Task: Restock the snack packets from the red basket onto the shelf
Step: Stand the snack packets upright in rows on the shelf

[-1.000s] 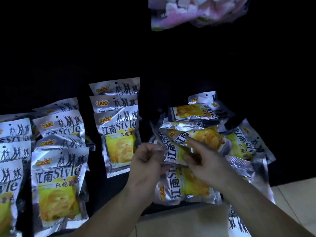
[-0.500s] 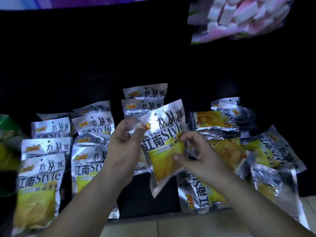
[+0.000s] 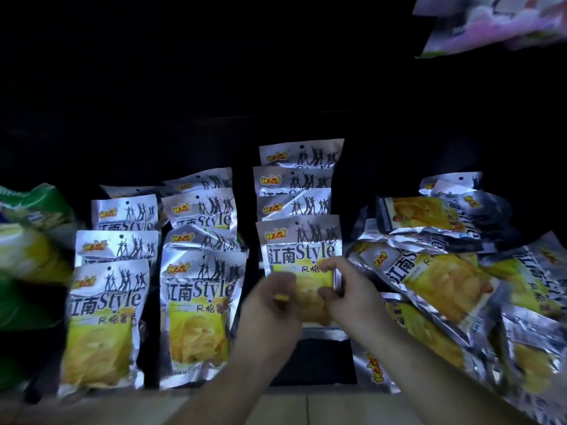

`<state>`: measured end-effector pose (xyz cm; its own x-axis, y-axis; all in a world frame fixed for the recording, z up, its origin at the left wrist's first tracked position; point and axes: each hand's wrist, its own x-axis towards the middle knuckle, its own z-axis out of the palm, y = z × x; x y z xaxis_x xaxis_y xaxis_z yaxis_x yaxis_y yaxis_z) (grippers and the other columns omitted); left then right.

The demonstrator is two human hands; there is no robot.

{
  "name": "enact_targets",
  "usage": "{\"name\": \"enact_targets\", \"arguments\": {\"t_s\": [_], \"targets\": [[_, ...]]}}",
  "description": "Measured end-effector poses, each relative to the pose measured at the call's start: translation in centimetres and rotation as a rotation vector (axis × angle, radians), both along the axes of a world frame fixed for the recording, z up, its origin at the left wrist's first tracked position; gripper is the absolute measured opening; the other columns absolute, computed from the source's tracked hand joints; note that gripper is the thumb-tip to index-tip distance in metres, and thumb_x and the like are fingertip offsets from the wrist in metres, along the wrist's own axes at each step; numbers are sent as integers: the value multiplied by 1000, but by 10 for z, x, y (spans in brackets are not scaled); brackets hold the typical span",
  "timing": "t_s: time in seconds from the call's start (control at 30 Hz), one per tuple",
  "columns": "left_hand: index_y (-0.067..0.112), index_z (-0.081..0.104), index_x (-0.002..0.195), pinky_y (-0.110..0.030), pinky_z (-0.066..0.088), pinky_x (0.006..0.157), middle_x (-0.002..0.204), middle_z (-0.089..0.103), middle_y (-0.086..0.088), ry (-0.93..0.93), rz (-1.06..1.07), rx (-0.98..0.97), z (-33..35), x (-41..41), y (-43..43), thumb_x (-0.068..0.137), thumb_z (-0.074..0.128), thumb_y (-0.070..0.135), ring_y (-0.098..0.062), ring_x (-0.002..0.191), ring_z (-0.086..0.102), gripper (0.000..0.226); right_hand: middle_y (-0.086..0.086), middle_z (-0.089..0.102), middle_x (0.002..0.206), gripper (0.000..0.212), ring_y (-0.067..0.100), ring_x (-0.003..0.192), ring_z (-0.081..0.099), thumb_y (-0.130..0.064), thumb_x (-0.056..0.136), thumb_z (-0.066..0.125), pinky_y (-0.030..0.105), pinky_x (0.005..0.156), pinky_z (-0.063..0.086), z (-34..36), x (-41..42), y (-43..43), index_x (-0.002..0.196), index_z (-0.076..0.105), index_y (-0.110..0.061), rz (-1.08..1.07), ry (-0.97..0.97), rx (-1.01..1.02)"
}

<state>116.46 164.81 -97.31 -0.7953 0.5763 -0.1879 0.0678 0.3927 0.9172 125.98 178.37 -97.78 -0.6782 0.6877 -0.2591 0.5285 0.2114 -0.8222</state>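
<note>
A silver and yellow snack packet (image 3: pixel 302 250) stands upright at the front of the third row on the dark shelf (image 3: pixel 310 363). My left hand (image 3: pixel 271 314) holds its lower left part, though this hand is blurred. My right hand (image 3: pixel 348 297) pinches its lower right edge between thumb and fingers. Behind it stand three more packets of the same kind (image 3: pixel 294 182). The red basket is out of view.
Two more upright rows of the same packets stand to the left (image 3: pixel 107 305) (image 3: pixel 199 302). A loose pile of them (image 3: pixel 445 271) lies on the right. Green bags (image 3: pixel 30 240) are at far left. A pink packet (image 3: pixel 491 23) hangs top right. Pale flooring (image 3: pixel 306 406) runs below.
Both hands lifted a packet from the loose pile on the right, turned it upright and brought it left to the front of the third row.
</note>
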Motion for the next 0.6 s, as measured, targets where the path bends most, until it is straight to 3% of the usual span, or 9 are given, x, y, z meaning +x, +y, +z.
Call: {"name": "enact_targets", "arguments": {"t_s": [0.07,0.13,0.23,0.33,0.4,0.47,0.53,0.6], "targets": [[43,67,107,-19,54,75,94,73,20,-31,-87,-73,-17,16,-6,86,65,8,-1,81,69,41,-6,51,62,33,4,44,46,-19,95,68,17,43,38,-1,-3,0,107,56,-47,7,-21,-36],[45,60,125,-15,53,77,102,73,18,-66,-136,-96,-26,23,-10,90,62,4,2,90,69,53,-8,54,69,37,1,48,48,-20,96,68,14,47,40,-2,-5,-1,115,58,-50,41,-8,-92],[57,49,131,-11,51,76,107,69,19,-53,-171,-133,-37,24,-12,92,63,9,5,94,67,63,-12,60,116,45,-2,89,59,-17,95,68,11,71,46,-4,-4,2,127,61,-48,92,-12,-19],[66,47,129,-27,57,86,103,66,17,-24,-171,-155,-44,23,-15,87,63,19,-1,91,66,65,-13,54,122,47,9,104,60,-11,92,70,23,84,50,-4,1,7,131,64,-37,95,-34,186],[57,48,137,-21,55,85,106,58,17,58,-164,-156,-44,23,-18,86,64,15,1,92,62,68,-12,51,122,44,13,102,61,-12,91,70,34,83,55,-1,4,10,129,66,-34,87,-58,331],[45,50,143,-8,47,79,111,50,16,171,-153,-172,-41,21,-18,85,66,13,3,96,57,68,-9,50,129,41,17,107,60,-15,90,71,36,79,56,3,6,11,127,67,-32,118,-56,476],[39,51,145,-11,46,84,118,45,14,293,-157,-175,-44,20,-17,81,65,20,1,102,54,68,-6,49,138,43,19,124,50,-22,89,74,37,82,54,4,7,11,130,66,-35,202,-67,575],[38,49,147,-22,51,91,127,39,11,351,-198,-202,-49,19,-17,79,62,26,-10,115,51,71,-9,32,156,54,19,144,30,-34,91,71,41,97,49,1,8,9,141,53,-44,315,-171,579]]}}
